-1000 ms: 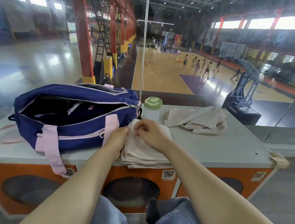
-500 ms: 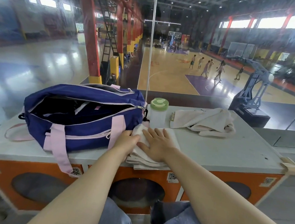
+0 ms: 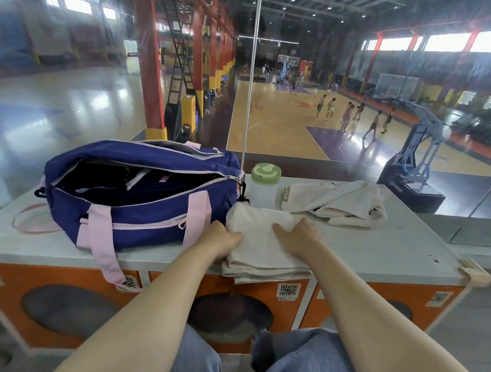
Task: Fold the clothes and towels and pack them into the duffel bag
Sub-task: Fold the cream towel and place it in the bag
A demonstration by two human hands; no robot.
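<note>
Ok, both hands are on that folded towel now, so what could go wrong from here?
1. The folded towel overhangs the near edge of the counter; a nudge may tip it off.
2. The bottle stands close behind the towel, beside the duffel bag; lifting the towel toward the bag could knock it over.
3. The left hand grips one edge while the right hand lies flat, so the layers may unfold when lifted.

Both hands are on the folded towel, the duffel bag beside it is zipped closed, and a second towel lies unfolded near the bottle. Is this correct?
Not quite: the duffel bag is unzipped, its top gaping open, as the head view shows. The rest holds: the left hand and right hand are on the folded towel, and a second towel lies unfolded near the bottle.
</note>
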